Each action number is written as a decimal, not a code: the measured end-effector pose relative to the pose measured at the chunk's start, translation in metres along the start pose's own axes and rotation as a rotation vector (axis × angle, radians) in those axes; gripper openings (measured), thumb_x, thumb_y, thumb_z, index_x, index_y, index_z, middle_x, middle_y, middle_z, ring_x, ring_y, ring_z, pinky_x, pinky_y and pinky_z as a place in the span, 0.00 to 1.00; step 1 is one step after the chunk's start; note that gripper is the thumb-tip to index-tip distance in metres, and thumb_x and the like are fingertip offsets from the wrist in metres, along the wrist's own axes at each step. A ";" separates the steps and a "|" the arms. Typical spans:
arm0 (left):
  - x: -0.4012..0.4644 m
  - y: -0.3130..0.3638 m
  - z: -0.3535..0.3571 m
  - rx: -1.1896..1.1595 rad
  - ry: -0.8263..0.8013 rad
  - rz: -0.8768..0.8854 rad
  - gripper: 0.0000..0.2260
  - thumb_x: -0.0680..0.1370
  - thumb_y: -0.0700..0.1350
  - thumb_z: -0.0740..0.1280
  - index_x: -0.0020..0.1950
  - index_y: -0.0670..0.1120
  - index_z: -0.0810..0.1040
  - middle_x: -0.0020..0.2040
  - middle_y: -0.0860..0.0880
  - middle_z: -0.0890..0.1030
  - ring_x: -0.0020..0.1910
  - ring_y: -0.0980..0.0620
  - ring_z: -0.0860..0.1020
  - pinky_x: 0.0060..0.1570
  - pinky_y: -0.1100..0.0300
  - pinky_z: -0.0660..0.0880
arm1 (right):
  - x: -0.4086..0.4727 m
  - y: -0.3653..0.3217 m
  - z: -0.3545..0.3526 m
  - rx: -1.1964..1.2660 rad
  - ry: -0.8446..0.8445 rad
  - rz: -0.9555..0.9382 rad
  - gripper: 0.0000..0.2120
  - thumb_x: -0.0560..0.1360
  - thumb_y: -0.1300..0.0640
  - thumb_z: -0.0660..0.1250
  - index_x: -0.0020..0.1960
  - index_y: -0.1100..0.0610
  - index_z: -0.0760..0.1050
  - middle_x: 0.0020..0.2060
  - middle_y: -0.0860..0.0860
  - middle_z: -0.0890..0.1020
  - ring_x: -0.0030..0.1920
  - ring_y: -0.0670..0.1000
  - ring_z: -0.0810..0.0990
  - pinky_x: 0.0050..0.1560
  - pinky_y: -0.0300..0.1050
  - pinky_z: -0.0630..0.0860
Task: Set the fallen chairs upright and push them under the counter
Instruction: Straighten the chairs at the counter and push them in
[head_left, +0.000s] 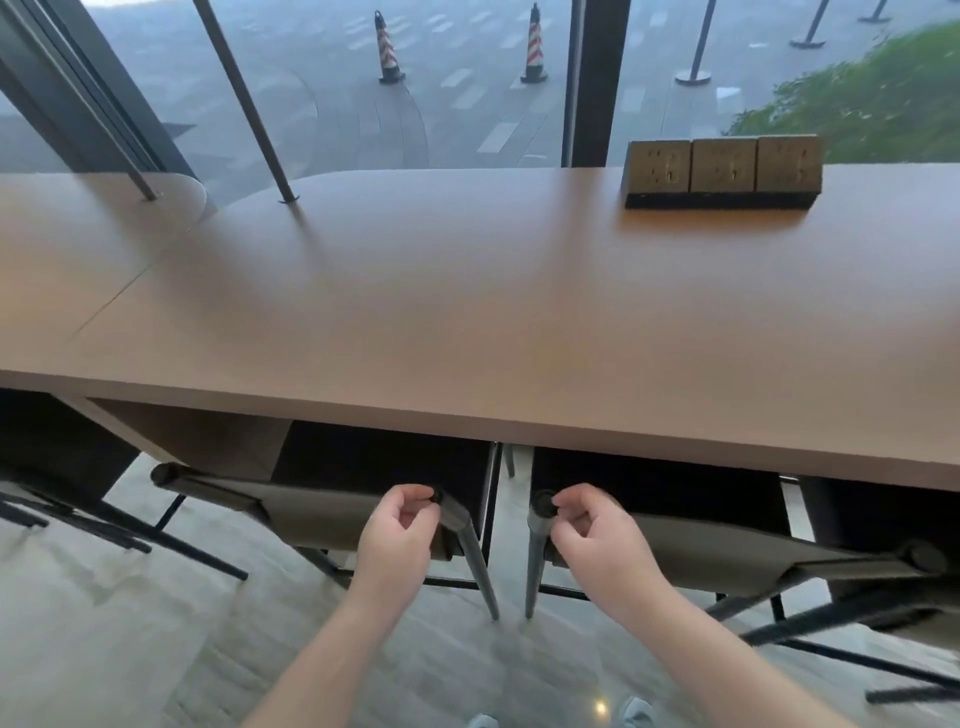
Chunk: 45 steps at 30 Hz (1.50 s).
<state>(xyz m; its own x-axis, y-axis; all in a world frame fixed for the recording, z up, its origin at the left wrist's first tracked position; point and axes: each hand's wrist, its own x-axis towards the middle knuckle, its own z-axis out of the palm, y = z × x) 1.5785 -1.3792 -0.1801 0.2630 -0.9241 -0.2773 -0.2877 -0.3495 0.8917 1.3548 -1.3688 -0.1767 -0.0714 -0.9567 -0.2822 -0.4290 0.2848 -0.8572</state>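
Two grey chairs stand upright side by side at the long brown counter (467, 312), their seats tucked beneath it. The left chair (311, 512) has its fabric backrest just outside the counter edge, and so does the right chair (701, 540). My left hand (397, 538) is at the right post of the left chair, fingers loosely curled, thumb tip touching the black cap. My right hand (597, 540) mirrors it at the left post of the right chair, fingertips against that cap. Neither hand wraps round a post.
A block of three power sockets (724, 171) sits on the counter at the back right. Two thin metal poles (249, 109) rise from the counter at the back left, in front of the window. Dark legs of further chairs (78, 519) show at far left and far right (883, 644).
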 end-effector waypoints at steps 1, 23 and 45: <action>0.005 -0.001 0.000 0.035 -0.010 0.038 0.07 0.80 0.45 0.66 0.52 0.58 0.77 0.48 0.55 0.81 0.47 0.60 0.79 0.38 0.71 0.74 | 0.001 0.001 0.004 -0.039 0.011 -0.001 0.08 0.76 0.56 0.65 0.52 0.44 0.74 0.46 0.41 0.77 0.42 0.41 0.77 0.37 0.31 0.70; 0.057 -0.043 -0.026 0.785 -0.077 0.979 0.20 0.69 0.40 0.78 0.60 0.42 0.81 0.51 0.46 0.82 0.40 0.48 0.81 0.27 0.58 0.76 | 0.008 0.005 0.046 -0.985 0.401 -0.397 0.28 0.54 0.65 0.83 0.53 0.61 0.81 0.45 0.56 0.81 0.38 0.56 0.79 0.24 0.44 0.73; 0.059 -0.025 -0.020 0.808 -0.092 0.951 0.18 0.60 0.36 0.81 0.47 0.43 0.83 0.43 0.48 0.82 0.34 0.47 0.78 0.24 0.57 0.74 | 0.016 0.007 0.036 -0.931 0.333 -0.463 0.28 0.51 0.65 0.83 0.49 0.60 0.82 0.42 0.54 0.81 0.37 0.53 0.80 0.25 0.40 0.72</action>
<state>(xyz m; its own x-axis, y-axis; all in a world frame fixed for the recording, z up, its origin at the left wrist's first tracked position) 1.6196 -1.4223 -0.2116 -0.4145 -0.8583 0.3024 -0.8190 0.4967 0.2872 1.3830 -1.3801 -0.2022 0.0924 -0.9676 0.2348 -0.9804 -0.1297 -0.1486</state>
